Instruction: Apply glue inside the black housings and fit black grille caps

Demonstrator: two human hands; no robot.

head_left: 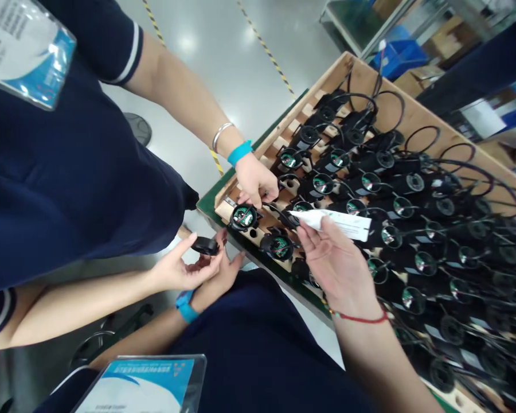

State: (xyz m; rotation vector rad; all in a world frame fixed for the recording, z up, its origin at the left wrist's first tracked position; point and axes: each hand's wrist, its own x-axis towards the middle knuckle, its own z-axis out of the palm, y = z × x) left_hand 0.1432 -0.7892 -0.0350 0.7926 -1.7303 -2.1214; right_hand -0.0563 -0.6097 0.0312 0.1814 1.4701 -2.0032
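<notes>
White plastic, slim and tapering, is what I have in the grip: a tube pinched between the thumb and fingers of the right hand, closed down so there is no gap around it. Its narrow tip points left, out past the fingertips, over the black canisters, and its flat printed end sticks out to the right of the thumb. A red cord bracelet circles the wrist just below that grip. Well to the left of it I see the left hand, with a blue wristband, thumb spread out; a co-worker's hand covers part of it, so I cannot tell how far its fingers are closed or whether they have hold of anything. That covering hand holds a black ring just beside my left fingertips. The co-worker's other hand is up and left of the tube tip, its fingers down by a canister whose open end shows a green circuit board. Another canister lies nearer, below and left of the tip. Beneath and beyond the right grip, rows of such canisters, with looping black cables, fill a wooden box.
</notes>
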